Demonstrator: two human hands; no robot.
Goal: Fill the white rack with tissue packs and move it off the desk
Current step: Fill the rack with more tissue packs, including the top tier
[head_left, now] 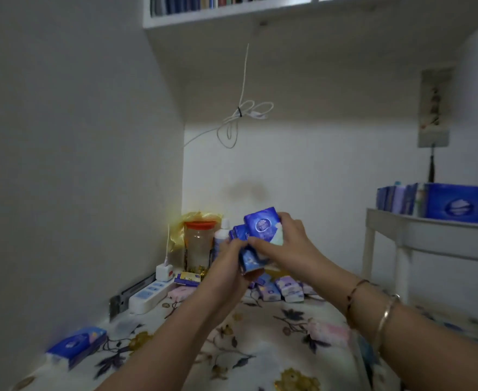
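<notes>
both hands, left hand (pixel 233 259) and right hand (pixel 285 241), grasping glossy blue rectangular tissue packs (pixel 261 225) above floral cloth desk (pixel 260 348).

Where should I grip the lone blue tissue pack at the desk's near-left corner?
Pinch the blue tissue pack across its two long sides, coming from above. It lies flat on the floral desk, apart from other packs, so both sides seem free.

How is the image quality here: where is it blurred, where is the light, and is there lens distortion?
Head view: dim room, brightest on the back wall under the shelf; the blue pack at lower left and the forearms smear with motion blur; the packs in both hands stay fairly sharp; the wide lens bends the white rack and edges.
</notes>
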